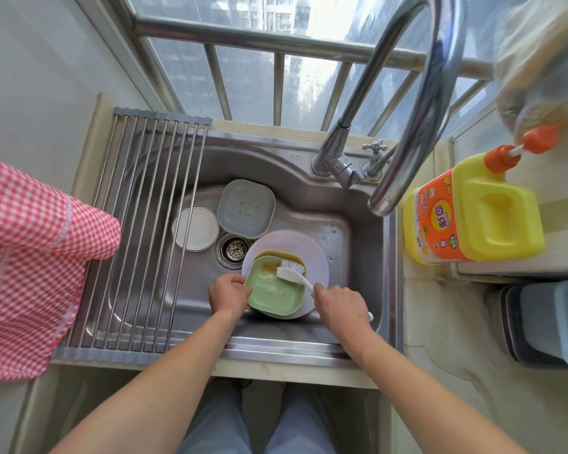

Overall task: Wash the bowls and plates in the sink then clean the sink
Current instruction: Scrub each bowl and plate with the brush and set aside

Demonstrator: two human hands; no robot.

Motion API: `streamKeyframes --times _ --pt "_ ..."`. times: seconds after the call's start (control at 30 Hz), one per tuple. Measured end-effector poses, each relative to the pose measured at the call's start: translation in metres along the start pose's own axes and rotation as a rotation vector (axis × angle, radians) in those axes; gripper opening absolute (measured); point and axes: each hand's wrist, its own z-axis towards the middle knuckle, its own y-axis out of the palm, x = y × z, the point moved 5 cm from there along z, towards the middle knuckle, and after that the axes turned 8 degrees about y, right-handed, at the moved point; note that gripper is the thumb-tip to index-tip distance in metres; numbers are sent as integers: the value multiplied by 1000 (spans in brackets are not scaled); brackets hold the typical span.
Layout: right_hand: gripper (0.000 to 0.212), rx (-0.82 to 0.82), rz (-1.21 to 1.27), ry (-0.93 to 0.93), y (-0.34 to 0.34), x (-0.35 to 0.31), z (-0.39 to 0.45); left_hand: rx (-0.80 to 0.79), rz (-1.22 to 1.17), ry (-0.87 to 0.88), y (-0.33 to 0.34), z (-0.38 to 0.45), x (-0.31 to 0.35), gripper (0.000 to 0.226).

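Steel sink (358,204), barred window (276,60), possibly high-rise

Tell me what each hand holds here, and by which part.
Left hand grips the green plate by its left rim. Right hand grips the white brush by its handle, bristles on the plate.
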Motion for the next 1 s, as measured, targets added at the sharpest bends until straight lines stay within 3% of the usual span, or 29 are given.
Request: streamKeyframes --times 0.27,0.5,0.73,1.0 --pt "21 -35 47 -20 -5 -37 7 -59 26 37 0 -1 1 21" --pt "24 11 -14 -3 0 3 -6 -42 12 42 0 -4 3 19" --pt "21 -48 70 -13 0 -37 5 -83 -1 44 1 -1 -1 19" --pt "29 26 31 7 3 10 -10 -82 -11 36 2 -7 6 19"
